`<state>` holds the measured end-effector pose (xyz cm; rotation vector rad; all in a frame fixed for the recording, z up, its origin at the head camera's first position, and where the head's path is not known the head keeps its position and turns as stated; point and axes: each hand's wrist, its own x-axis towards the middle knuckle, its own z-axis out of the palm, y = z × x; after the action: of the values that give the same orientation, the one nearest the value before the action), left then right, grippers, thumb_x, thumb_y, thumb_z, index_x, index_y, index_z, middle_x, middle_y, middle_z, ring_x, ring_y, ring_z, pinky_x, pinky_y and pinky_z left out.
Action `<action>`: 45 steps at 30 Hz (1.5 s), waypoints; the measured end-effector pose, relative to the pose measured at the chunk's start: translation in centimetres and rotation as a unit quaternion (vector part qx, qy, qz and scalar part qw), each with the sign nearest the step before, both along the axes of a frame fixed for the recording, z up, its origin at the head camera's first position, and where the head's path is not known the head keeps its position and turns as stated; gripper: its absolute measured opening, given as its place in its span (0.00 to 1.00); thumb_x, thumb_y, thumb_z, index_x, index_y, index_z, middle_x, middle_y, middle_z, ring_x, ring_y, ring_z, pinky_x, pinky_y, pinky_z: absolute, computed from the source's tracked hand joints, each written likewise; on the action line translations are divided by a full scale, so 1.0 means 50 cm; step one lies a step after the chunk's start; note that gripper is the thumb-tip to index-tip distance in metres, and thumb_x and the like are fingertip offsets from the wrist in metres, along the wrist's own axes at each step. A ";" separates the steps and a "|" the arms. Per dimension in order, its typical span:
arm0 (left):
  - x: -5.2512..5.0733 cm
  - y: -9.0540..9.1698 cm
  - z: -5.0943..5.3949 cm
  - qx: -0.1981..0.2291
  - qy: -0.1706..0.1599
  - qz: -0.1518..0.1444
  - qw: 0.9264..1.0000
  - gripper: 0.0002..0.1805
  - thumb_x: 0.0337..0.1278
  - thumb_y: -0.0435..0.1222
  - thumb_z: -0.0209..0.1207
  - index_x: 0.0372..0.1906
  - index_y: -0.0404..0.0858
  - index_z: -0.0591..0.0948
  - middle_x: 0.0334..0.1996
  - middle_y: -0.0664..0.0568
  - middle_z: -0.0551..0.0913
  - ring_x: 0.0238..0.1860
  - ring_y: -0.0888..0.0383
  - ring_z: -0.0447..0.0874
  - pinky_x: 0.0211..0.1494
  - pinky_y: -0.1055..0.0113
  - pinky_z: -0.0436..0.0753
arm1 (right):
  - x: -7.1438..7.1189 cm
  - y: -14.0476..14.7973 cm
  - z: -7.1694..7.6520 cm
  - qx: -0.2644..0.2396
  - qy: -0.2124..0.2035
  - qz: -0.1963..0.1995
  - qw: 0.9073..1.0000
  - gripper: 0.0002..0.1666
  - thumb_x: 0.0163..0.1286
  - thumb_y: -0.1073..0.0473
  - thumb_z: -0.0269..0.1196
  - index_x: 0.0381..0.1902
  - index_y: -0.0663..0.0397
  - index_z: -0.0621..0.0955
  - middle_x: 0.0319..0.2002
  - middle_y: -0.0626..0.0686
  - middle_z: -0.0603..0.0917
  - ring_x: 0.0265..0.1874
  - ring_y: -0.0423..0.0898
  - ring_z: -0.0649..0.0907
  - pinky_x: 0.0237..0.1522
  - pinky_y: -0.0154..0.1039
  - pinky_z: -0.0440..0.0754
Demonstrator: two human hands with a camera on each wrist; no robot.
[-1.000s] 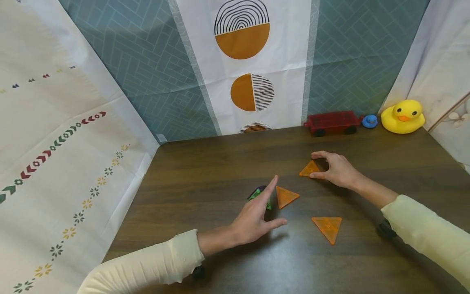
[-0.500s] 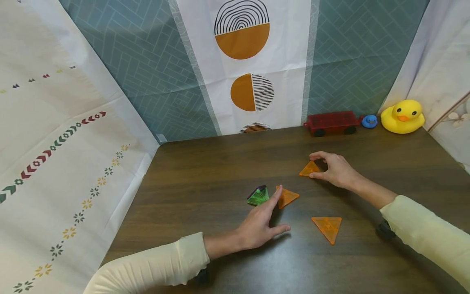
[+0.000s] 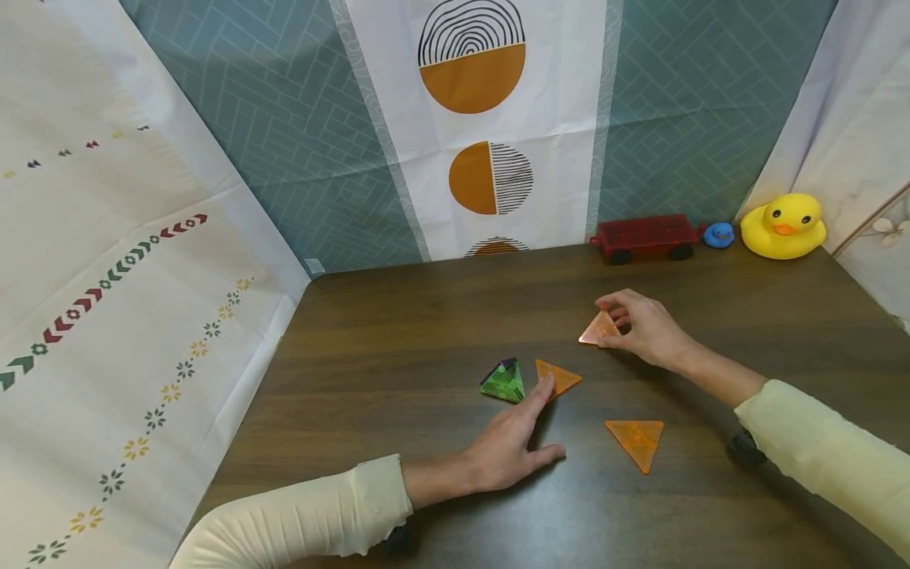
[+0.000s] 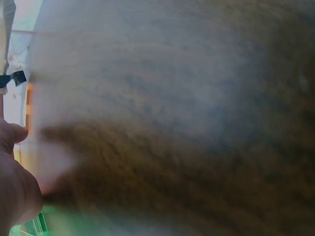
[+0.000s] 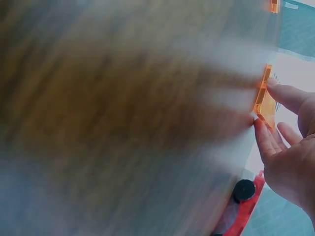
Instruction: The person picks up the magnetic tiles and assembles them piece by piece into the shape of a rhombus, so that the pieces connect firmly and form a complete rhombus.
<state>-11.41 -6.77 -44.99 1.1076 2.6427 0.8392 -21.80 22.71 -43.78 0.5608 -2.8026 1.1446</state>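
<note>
My right hand [image 3: 650, 330] pinches an orange triangle tile [image 3: 597, 329] between thumb and fingers; in the right wrist view this tile [image 5: 267, 105] is tilted up from the table. My left hand [image 3: 505, 446] has its fingers extended over the lower edge of a second orange triangle [image 3: 564, 379], the thumb spread to the side. Whether the fingertips touch that tile I cannot tell. Just left of it sits a small green and purple piece [image 3: 503, 382]. A third orange triangle [image 3: 637, 442] lies nearer the front, touched by neither hand.
Along the table's back edge stand a red wheeled car [image 3: 645, 235], a small blue duck [image 3: 719, 235] and a large yellow duck [image 3: 784, 227]. Patterned cloths hang behind the table and at its sides.
My left hand has come down and right, from beside the green piece onto the second triangle, uncovering the green piece. The tile at my right hand has tilted up from lying flat.
</note>
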 end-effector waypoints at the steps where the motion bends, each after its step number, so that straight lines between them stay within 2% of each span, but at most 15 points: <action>1: 0.001 0.000 -0.001 -0.002 -0.001 0.000 1.000 0.52 0.71 0.45 0.69 0.85 0.32 0.51 0.84 0.42 0.54 0.82 0.52 0.55 0.80 0.60 0.62 | 0.000 -0.001 0.000 0.002 -0.001 -0.002 1.000 0.37 0.60 0.70 0.79 0.65 0.74 0.76 0.60 0.71 0.79 0.52 0.68 0.86 0.54 0.62 0.85; 9: 0.005 0.003 -0.002 -0.004 -0.002 -0.007 1.000 0.51 0.73 0.44 0.68 0.85 0.31 0.50 0.84 0.40 0.52 0.83 0.52 0.52 0.81 0.58 0.61 | -0.008 -0.004 0.003 0.016 -0.022 -0.011 1.000 0.40 0.62 0.67 0.79 0.68 0.73 0.75 0.55 0.73 0.84 0.50 0.68 0.87 0.54 0.63 0.85; 13: 0.007 0.004 -0.003 -0.004 0.000 -0.008 1.000 0.51 0.72 0.43 0.68 0.85 0.31 0.50 0.84 0.40 0.53 0.83 0.52 0.52 0.81 0.58 0.61 | -0.009 -0.005 0.004 0.015 -0.028 -0.010 0.999 0.39 0.63 0.67 0.79 0.68 0.73 0.75 0.56 0.73 0.84 0.50 0.67 0.86 0.54 0.63 0.84; 19: 0.007 0.005 -0.005 -0.007 0.003 -0.007 1.000 0.52 0.72 0.43 0.69 0.86 0.32 0.50 0.84 0.41 0.53 0.83 0.53 0.52 0.81 0.58 0.61 | -0.009 -0.007 0.007 0.014 -0.017 -0.012 1.000 0.35 0.64 0.68 0.77 0.66 0.73 0.77 0.55 0.73 0.84 0.48 0.66 0.87 0.54 0.62 0.85; 26: 0.008 0.006 -0.007 -0.011 0.014 -0.006 1.000 0.52 0.71 0.43 0.69 0.85 0.32 0.50 0.84 0.41 0.54 0.83 0.53 0.53 0.81 0.59 0.61 | -0.005 -0.006 0.011 -0.002 -0.007 -0.021 1.000 0.28 0.64 0.69 0.77 0.60 0.72 0.81 0.48 0.69 0.87 0.44 0.64 0.89 0.48 0.58 0.87; 32: 0.009 0.006 -0.006 -0.011 0.010 -0.006 1.000 0.52 0.71 0.43 0.69 0.86 0.32 0.50 0.84 0.41 0.53 0.83 0.53 0.52 0.81 0.58 0.60 | -0.003 -0.006 0.013 -0.015 -0.025 -0.027 0.999 0.22 0.66 0.69 0.75 0.55 0.70 0.83 0.47 0.66 0.87 0.44 0.61 0.89 0.49 0.56 0.87; 45: 0.008 0.008 -0.007 -0.009 0.013 -0.002 1.000 0.52 0.70 0.44 0.70 0.85 0.32 0.51 0.84 0.42 0.55 0.83 0.53 0.53 0.81 0.58 0.62 | 0.002 -0.006 0.009 -0.024 -0.035 -0.031 0.999 0.19 0.68 0.65 0.75 0.53 0.69 0.85 0.44 0.65 0.90 0.46 0.63 0.90 0.50 0.58 0.87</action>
<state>-11.00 -6.38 -45.36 1.1280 2.6625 0.8032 -21.71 22.42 -43.32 0.4347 -2.8191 1.2400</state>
